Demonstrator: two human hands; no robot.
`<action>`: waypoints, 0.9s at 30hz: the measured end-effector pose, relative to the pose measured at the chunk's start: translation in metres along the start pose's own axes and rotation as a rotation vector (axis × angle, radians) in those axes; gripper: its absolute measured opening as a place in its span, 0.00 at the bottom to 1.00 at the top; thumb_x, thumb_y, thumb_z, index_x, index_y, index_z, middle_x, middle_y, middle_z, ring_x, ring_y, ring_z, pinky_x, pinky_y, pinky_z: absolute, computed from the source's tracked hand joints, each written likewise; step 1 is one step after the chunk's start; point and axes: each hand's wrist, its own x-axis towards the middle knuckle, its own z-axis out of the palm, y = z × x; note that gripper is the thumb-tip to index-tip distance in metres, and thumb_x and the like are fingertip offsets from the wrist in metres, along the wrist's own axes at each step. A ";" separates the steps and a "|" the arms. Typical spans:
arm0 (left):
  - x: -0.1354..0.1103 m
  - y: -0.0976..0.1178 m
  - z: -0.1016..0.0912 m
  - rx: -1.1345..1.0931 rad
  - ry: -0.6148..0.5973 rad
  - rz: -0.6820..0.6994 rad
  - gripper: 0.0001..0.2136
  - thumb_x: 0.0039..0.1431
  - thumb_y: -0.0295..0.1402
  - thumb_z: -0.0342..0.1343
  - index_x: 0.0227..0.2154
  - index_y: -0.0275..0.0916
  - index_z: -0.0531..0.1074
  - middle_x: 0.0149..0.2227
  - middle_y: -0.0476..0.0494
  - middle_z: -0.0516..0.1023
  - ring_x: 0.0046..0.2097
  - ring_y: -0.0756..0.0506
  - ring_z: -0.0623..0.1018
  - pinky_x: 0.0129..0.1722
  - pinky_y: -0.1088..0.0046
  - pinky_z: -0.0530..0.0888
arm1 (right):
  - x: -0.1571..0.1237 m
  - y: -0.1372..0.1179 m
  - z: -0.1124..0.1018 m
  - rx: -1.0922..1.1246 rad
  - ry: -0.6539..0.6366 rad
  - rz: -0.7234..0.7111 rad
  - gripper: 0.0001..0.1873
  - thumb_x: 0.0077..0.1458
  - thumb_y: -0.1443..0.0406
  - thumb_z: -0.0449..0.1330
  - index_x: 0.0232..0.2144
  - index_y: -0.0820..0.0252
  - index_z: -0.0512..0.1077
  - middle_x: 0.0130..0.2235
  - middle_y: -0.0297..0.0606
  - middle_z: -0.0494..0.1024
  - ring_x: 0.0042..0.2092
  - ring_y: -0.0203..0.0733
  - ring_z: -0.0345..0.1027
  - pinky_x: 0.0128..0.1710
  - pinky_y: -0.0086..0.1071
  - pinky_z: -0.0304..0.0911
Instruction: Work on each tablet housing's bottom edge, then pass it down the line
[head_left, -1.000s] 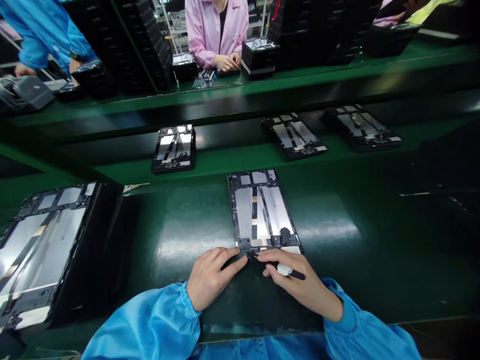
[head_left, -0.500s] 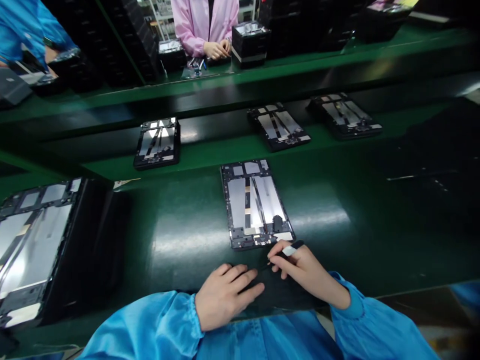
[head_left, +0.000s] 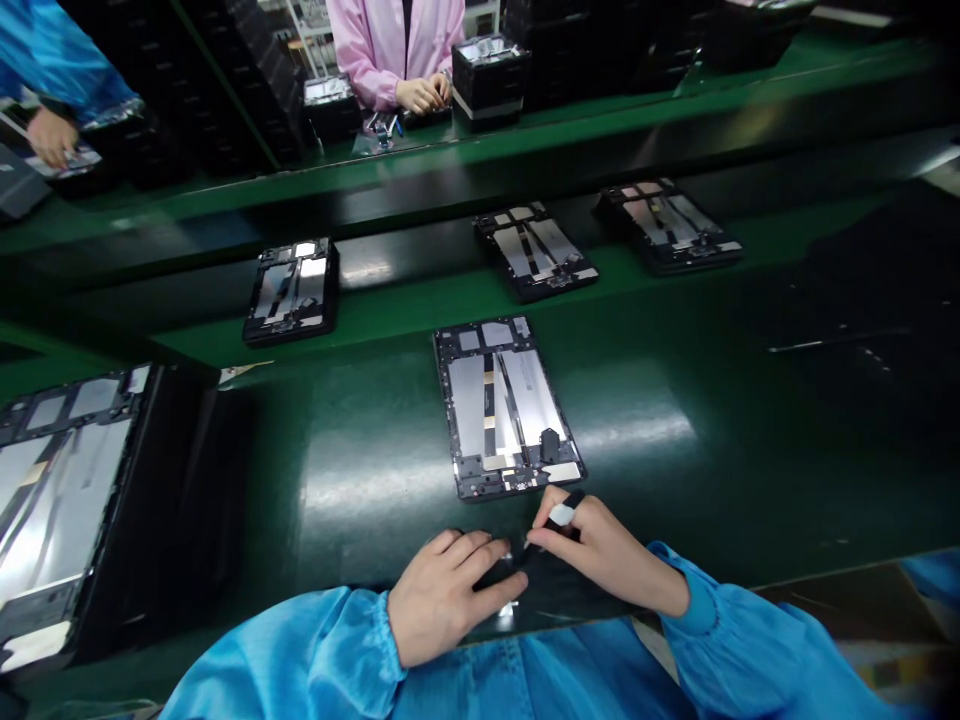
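Observation:
Flat on the dark green worktop, my left hand [head_left: 454, 592] lies with its fingers stretched and its thumb apart. Small bright glints show on a dark, shiny patch by its fingertips; what that patch is, I cannot make out. My right hand [head_left: 581, 540] is pinched round a slim black tool with a white band [head_left: 562, 513], its tip pointing down to the left near my left fingers. The tool's exact kind is unclear. Just beyond both hands lies an opened tablet [head_left: 510, 405], showing silver plates, a dark ribbon cable and a black frame.
A thick stack topped by another opened tablet [head_left: 64, 490] stands at the left. Along the lower lane behind the worktop [head_left: 360, 440] lie more opened tablets [head_left: 292, 285]. Across the bench, a person in a pink sleeve [head_left: 360, 75] works beside a black stack [head_left: 490, 85].
The tool in my right hand has tipped more upright, its tip drawn closer to my right fingers. Bright glints have appeared by my left hand. The lane's tablets have shifted slightly left.

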 end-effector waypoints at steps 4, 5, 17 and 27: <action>0.003 -0.008 -0.007 -0.062 0.095 -0.040 0.13 0.68 0.27 0.50 0.51 0.45 0.72 0.49 0.43 0.75 0.48 0.45 0.73 0.40 0.70 0.70 | 0.017 -0.013 -0.015 0.201 0.052 0.012 0.14 0.60 0.56 0.58 0.28 0.59 0.70 0.30 0.35 0.75 0.28 0.36 0.72 0.25 0.29 0.71; 0.004 -0.013 -0.009 -0.071 0.134 -0.064 0.12 0.68 0.28 0.50 0.50 0.43 0.72 0.47 0.43 0.76 0.47 0.46 0.73 0.40 0.71 0.70 | 0.024 -0.018 -0.018 0.203 0.062 0.009 0.13 0.59 0.57 0.58 0.28 0.59 0.70 0.30 0.35 0.75 0.29 0.38 0.74 0.26 0.29 0.71; 0.001 -0.043 -0.008 0.005 0.280 -0.234 0.09 0.65 0.26 0.55 0.46 0.37 0.73 0.44 0.44 0.78 0.44 0.45 0.73 0.44 0.68 0.72 | 0.083 -0.037 -0.012 0.174 -0.083 0.204 0.11 0.56 0.57 0.59 0.30 0.59 0.65 0.21 0.31 0.74 0.26 0.40 0.77 0.20 0.26 0.70; 0.001 -0.043 -0.008 -0.007 0.282 -0.256 0.07 0.65 0.27 0.54 0.45 0.38 0.73 0.44 0.44 0.78 0.44 0.45 0.73 0.44 0.68 0.72 | 0.081 -0.031 -0.008 0.142 -0.055 0.171 0.08 0.58 0.60 0.58 0.30 0.58 0.67 0.22 0.31 0.76 0.27 0.41 0.78 0.22 0.27 0.72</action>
